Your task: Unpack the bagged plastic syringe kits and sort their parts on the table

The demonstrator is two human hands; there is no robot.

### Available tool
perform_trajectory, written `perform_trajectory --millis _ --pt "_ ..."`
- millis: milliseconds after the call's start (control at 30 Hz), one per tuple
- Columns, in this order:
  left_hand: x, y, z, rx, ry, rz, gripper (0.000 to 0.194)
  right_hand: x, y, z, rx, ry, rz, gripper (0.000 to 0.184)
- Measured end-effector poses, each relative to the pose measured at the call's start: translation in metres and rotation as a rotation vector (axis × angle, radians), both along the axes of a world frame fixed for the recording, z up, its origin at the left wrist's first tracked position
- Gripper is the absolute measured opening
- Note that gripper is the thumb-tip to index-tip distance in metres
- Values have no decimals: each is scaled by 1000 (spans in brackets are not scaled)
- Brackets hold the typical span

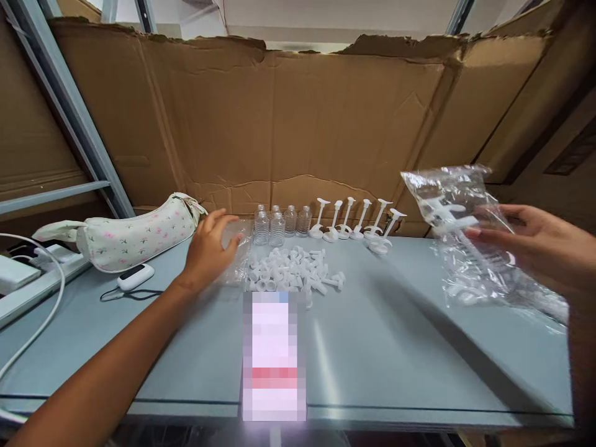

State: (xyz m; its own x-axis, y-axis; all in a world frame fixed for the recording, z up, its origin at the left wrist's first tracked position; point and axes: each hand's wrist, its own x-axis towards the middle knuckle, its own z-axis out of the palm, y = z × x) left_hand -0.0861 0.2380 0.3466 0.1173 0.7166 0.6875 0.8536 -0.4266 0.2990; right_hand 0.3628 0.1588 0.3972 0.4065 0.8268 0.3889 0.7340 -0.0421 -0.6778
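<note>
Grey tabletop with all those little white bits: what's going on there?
A person's right hand holds up a crinkly transparent plastic bag with white plastic pieces inside. Their left hand is open and empty, beside a second, flatter clear bag on the grey tabletop. In the middle lies a loose heap of small white plastic parts. Behind it stand small clear ribbed bottles and, to their right, six white pump-shaped plastic pieces.
</note>
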Motion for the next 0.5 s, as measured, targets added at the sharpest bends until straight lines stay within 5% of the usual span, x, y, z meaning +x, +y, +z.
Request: perform_trajectory --millis 167,333,400,500 --pt "42 -45 0 -208 -27 -472 43 -119 -1 22 184 626 406 46" --pt "56 -73 -10 -725 -491 -959 79 -184 19 -6 53 947 664 38" --pt "61 -76 -16 -875 -677 -1008 94 -198 23 -22 38 1019 669 47" --pt "66 -75 -24 -942 -907 -877 92 -208 22 -39 -35 1109 723 46"
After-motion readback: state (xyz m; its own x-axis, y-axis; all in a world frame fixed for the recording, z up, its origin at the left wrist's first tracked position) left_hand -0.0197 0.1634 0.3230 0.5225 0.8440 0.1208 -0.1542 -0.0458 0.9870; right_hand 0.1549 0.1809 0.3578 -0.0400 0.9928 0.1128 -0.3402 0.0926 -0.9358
